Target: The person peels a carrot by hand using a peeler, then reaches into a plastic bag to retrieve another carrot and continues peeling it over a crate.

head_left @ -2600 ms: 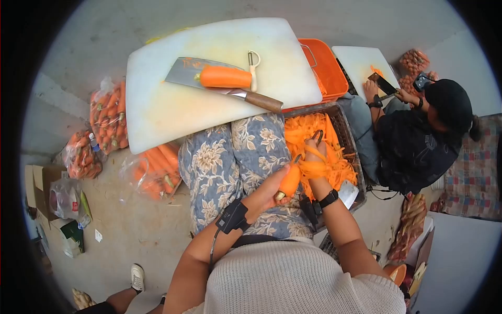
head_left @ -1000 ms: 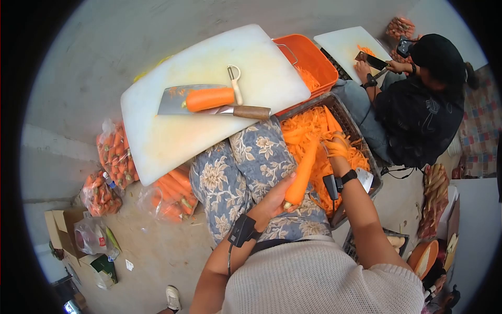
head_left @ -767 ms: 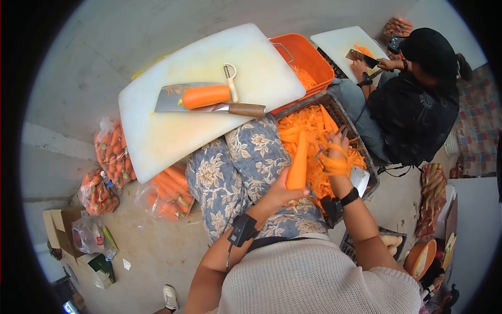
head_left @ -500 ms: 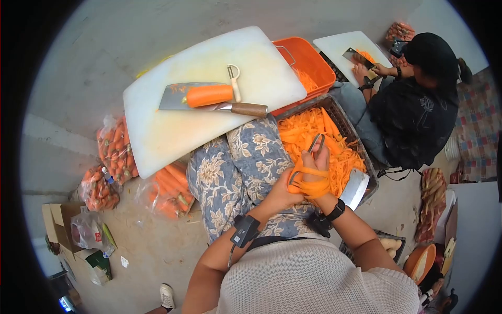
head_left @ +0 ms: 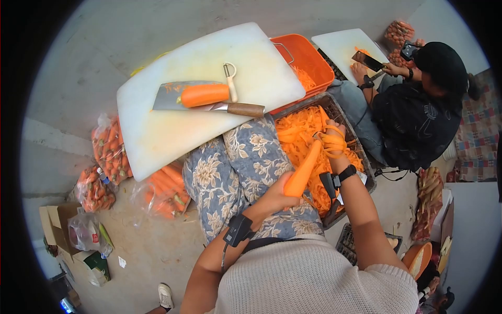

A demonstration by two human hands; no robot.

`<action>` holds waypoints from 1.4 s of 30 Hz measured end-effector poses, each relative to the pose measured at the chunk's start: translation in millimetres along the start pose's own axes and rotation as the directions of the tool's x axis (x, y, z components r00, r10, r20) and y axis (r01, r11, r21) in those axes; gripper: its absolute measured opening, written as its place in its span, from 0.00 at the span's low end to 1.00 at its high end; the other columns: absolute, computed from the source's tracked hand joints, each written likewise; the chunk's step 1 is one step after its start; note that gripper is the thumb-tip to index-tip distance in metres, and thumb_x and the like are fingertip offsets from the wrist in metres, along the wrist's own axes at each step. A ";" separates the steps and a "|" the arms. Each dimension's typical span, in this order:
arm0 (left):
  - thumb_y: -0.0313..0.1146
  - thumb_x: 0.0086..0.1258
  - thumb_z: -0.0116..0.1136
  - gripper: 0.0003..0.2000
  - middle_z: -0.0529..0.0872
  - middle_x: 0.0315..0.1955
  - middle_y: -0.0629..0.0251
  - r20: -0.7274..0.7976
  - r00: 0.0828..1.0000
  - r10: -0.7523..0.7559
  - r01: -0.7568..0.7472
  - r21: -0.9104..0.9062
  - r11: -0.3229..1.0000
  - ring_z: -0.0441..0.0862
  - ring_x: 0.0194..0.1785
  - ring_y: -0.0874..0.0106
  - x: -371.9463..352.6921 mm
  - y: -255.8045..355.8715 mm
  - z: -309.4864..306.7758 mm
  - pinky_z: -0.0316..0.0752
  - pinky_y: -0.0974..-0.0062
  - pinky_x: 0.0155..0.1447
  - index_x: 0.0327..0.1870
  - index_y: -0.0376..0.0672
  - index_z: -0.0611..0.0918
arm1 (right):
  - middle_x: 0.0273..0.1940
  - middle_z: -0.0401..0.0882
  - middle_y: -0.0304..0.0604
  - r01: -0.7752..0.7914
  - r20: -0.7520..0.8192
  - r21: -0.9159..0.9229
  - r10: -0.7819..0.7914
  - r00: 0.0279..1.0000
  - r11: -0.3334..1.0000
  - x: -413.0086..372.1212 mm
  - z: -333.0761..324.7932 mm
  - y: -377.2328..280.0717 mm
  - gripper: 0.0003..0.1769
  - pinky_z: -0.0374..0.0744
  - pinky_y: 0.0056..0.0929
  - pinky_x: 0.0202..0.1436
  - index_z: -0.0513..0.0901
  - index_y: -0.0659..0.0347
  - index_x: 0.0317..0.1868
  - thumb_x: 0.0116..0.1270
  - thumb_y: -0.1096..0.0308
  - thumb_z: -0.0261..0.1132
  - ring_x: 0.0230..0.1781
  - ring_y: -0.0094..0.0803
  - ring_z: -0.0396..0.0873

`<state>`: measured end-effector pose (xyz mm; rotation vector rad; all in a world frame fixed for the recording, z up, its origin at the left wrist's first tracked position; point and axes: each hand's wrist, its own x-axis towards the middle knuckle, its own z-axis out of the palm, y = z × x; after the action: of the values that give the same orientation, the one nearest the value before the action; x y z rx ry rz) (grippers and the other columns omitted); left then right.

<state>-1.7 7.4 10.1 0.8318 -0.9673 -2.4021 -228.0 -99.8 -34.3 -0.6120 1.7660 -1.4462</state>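
My left hand (head_left: 278, 192) is closed around the thick end of a peeled carrot (head_left: 303, 170). The carrot slants up and away over a crate (head_left: 370, 180) of orange peelings (head_left: 299, 131). By its thin tip is my right hand (head_left: 334, 137), with fingers curled and long carrot strips (head_left: 332, 144) looped over them. A bit of a metal peeler shows at those fingers, mostly hidden by the strips. On the white cutting board (head_left: 172, 133) lie a cleaver (head_left: 246, 109), a carrot (head_left: 205, 95) and another peeler (head_left: 230, 83).
An orange tub (head_left: 325, 78) stands behind the crate. Bags of carrots (head_left: 111, 146) lie at left, near a cardboard box (head_left: 52, 225). At right a co-worker (head_left: 418, 115) holds a cleaver (head_left: 368, 60) over another board (head_left: 340, 44).
My hands have moved apart, the right one forward over the crate. The carrot now shows in my left hand. The peeler loop, plain before, is now mostly covered.
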 end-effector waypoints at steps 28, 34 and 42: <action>0.21 0.48 0.59 0.31 0.74 0.26 0.59 0.090 0.993 0.075 -0.044 -0.310 0.950 0.63 0.14 0.84 -40.3 18.0 18.6 0.59 0.90 0.17 0.57 0.40 0.61 | 0.35 0.64 0.39 0.289 0.002 0.426 -0.321 0.947 0.857 -85.8 27.5 -78.7 0.13 0.70 0.19 0.35 0.62 0.62 0.38 0.57 0.70 0.57 0.33 0.21 0.65; 0.23 0.51 0.58 0.29 0.74 0.25 0.62 0.261 0.956 0.133 -0.012 -0.417 0.909 0.64 0.14 0.85 -48.3 17.8 13.8 0.59 0.91 0.17 0.56 0.38 0.62 | 0.19 0.61 0.36 0.205 -0.143 0.147 -0.184 0.972 0.968 -54.4 19.9 -78.8 0.10 0.65 0.22 0.17 0.62 0.57 0.24 0.56 0.69 0.57 0.15 0.23 0.62; 0.25 0.52 0.58 0.25 0.75 0.25 0.62 0.143 0.965 0.218 -0.132 -0.454 0.881 0.65 0.14 0.84 -51.8 31.6 14.2 0.59 0.91 0.17 0.52 0.38 0.65 | 0.45 0.67 0.42 0.282 0.023 0.433 -0.324 0.946 0.856 -124.3 19.5 -94.3 0.18 0.72 0.28 0.47 0.64 0.65 0.48 0.59 0.69 0.56 0.46 0.28 0.67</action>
<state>31.8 22.4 60.4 0.3357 -0.4937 -2.4286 -147.6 -39.9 86.8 -0.7316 1.2530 -1.9157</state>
